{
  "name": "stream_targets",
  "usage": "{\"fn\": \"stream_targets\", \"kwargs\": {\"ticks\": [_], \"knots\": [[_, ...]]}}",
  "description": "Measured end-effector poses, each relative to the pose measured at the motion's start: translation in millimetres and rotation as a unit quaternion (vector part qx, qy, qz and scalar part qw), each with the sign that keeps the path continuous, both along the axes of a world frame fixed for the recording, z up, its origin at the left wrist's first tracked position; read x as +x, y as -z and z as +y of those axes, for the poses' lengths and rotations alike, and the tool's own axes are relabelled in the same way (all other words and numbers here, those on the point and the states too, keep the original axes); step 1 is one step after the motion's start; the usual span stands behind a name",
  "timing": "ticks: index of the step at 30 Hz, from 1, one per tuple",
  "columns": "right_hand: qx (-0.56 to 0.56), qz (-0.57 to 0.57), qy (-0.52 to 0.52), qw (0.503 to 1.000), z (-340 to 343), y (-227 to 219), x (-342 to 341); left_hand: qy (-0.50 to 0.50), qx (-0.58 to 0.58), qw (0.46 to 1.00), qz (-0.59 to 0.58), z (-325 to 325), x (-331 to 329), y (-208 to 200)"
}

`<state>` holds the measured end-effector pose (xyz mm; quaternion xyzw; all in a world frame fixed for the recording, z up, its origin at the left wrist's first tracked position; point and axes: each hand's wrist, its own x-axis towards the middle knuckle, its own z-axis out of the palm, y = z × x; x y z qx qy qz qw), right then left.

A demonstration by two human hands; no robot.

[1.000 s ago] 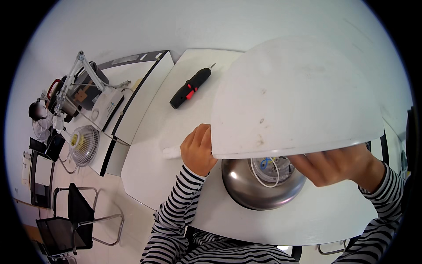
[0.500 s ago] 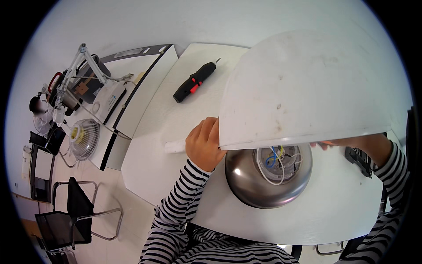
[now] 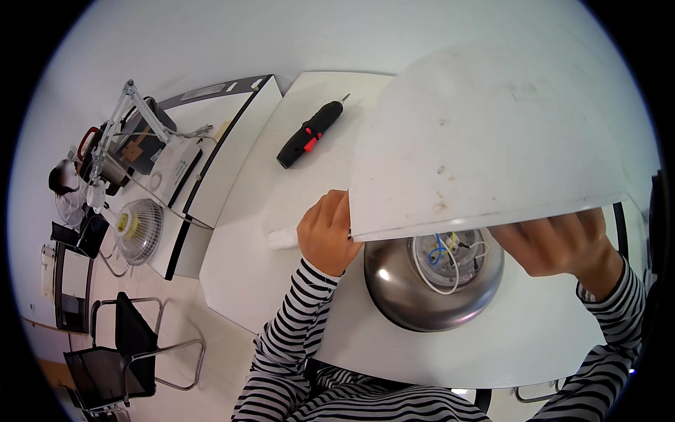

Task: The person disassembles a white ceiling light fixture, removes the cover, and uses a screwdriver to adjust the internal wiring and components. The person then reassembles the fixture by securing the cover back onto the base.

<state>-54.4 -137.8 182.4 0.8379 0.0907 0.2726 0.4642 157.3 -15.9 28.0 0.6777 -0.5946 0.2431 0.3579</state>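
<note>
A large white panel (image 3: 485, 141), curved along its upper outline and straight along its lower edge, is held up over the right half of the table. My left hand (image 3: 327, 228) is closed on its lower left corner. My right hand (image 3: 552, 243) is just under the lower right edge, its fingers hidden behind the panel. Below it, a brushed-metal round lamp housing (image 3: 394, 295) lies with its inside up, showing blue, white and yellow-green wires (image 3: 444, 257). A white rod-like piece (image 3: 283, 238) lies beside my left hand.
A black and red power screwdriver (image 3: 309, 133) lies on the white table (image 3: 246, 232). To the left, another table bears a white jointed lamp (image 3: 133, 105) and a caged round lamp head (image 3: 137, 231). A black chair (image 3: 133, 327) stands on the floor; a person (image 3: 68, 193) is farther back.
My right hand has moved left and nearer, under the panel's lower edge. The black tool seen behind it earlier is now hidden. The panel's right side has risen slightly; my left hand keeps its hold.
</note>
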Motion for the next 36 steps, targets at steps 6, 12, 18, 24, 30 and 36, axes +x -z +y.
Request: {"fn": "stream_targets", "kwargs": {"ticks": [6,12,18,24,30,36], "knots": [[0.166,0.026,-0.007,0.986,-7,0,4,0.001,-0.04,0.998,-0.038,-4,-1,1],[0.496,0.102,0.101,0.857,-13,0,7,0.007,-0.04,0.999,-0.034,-2,2,5],[0.841,0.154,0.348,0.385,-20,-14,15,0.01,-0.042,0.998,-0.044,-4,4,13],[0.872,0.174,0.257,0.38,-13,-29,6,0.002,-0.036,0.998,-0.051,0,8,18],[0.358,0.108,-0.029,0.927,-1,-2,-9,0.01,-0.032,0.998,-0.045,0,10,23],[0.102,0.057,-0.031,0.993,-1,13,-6,0.035,-0.03,0.999,0.006,-4,5,13]]}}
